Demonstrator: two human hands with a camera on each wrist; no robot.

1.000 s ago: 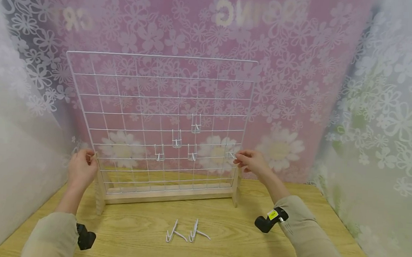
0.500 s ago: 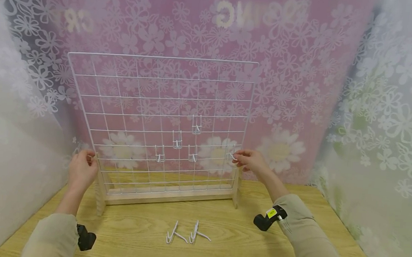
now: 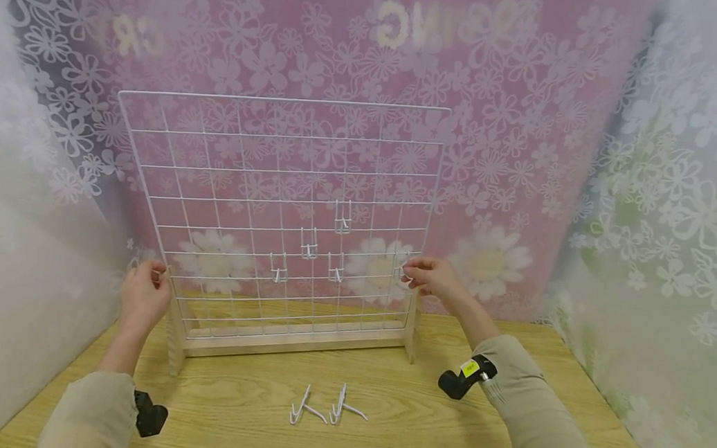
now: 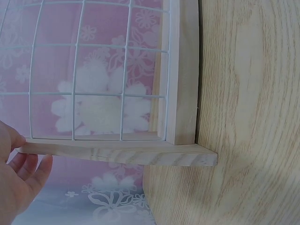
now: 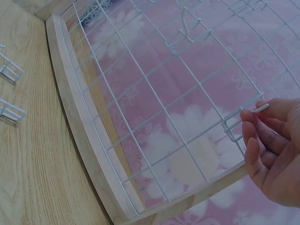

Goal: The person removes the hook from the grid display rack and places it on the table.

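A white wire grid panel (image 3: pixel 250 168) stands upright in a pale wooden base (image 3: pixel 294 343). My left hand (image 3: pixel 144 296) pinches the top of the base's left upright post (image 4: pixel 122 152), thumb and fingers on either side. With thumb and fingertips, my right hand (image 3: pixel 434 282) pinches the prong of a white wire hook (image 5: pixel 230 130) at the grid's right edge; the hook's back lies against the grid wires. Several more white hooks hang on the grid, among them a top one (image 3: pixel 342 224) and a lower left one (image 3: pixel 278 274).
Two loose white hooks, a left one (image 3: pixel 307 406) and a right one (image 3: pixel 346 407), lie on the wood-grain table (image 3: pixel 244 424) before the base. A pink flowered curtain (image 3: pixel 515 124) hangs behind, with pale flowered sheets on both sides.
My right hand has shifted slightly left with the hook's prong in its fingers. The left hand stays at the post, and the loose hooks have not moved.
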